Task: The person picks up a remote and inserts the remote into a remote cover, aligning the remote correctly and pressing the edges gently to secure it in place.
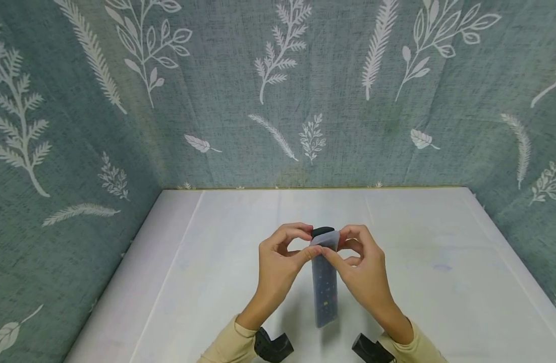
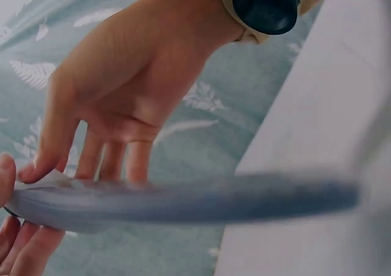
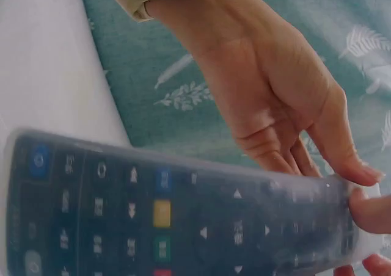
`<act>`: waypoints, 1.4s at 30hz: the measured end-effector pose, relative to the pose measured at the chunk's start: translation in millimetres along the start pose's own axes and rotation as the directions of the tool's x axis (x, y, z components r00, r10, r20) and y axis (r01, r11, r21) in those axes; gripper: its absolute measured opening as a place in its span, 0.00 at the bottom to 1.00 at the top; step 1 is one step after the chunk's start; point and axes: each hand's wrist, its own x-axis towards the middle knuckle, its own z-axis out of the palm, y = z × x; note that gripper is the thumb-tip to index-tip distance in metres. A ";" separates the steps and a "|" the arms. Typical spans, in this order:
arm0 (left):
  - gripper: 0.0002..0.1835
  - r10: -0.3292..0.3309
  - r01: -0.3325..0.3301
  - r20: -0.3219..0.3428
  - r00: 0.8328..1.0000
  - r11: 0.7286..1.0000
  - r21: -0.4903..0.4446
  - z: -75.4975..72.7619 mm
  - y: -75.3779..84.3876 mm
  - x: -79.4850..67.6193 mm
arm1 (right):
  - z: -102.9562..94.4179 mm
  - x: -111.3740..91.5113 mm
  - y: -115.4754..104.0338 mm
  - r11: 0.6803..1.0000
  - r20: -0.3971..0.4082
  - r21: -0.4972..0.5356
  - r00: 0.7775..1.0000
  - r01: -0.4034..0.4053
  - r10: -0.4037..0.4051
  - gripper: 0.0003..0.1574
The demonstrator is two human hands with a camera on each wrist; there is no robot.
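Note:
A dark remote control (image 3: 238, 227) with white-marked and coloured buttons sits inside a translucent plastic sleeve (image 1: 324, 302). Its black end (image 1: 322, 231) sticks out of the sleeve's upper opening in the head view. My left hand (image 1: 280, 259) pinches the left side of the opening between thumb and fingers. On the opposite side, my right hand (image 1: 366, 267) pinches the sleeve's edge, and the two thumbs nearly meet in front. The sleeved remote hangs lengthwise below the hands, over the white table. Seen edge-on in the left wrist view, the sleeve (image 2: 183, 203) is blurred.
A white table (image 1: 214, 282) spreads under the hands. Green-grey cloth (image 1: 341, 141) with white leaf prints rises along its back and sides. Black wrist devices (image 1: 273, 345) are worn at both beige sleeve cuffs.

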 end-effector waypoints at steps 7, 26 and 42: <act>0.06 0.024 -0.024 0.024 0.999 1.000 0.011 2.7 -0.8 -5.6 | -1.2 -3.4 7.6 0.990 -0.053 0.138 0.999 -0.005 0.012 0.22; 0.13 -0.012 0.014 0.035 0.999 0.999 -0.050 2.3 -6.9 -5.7 | -4.0 -11.4 6.7 0.972 0.101 0.210 0.991 -0.106 0.086 0.12; 0.22 -0.235 0.237 0.070 0.970 0.971 -0.019 -1.1 -4.6 -14.5 | -8.4 -7.9 11.6 0.933 0.055 0.351 0.996 -0.082 0.067 0.12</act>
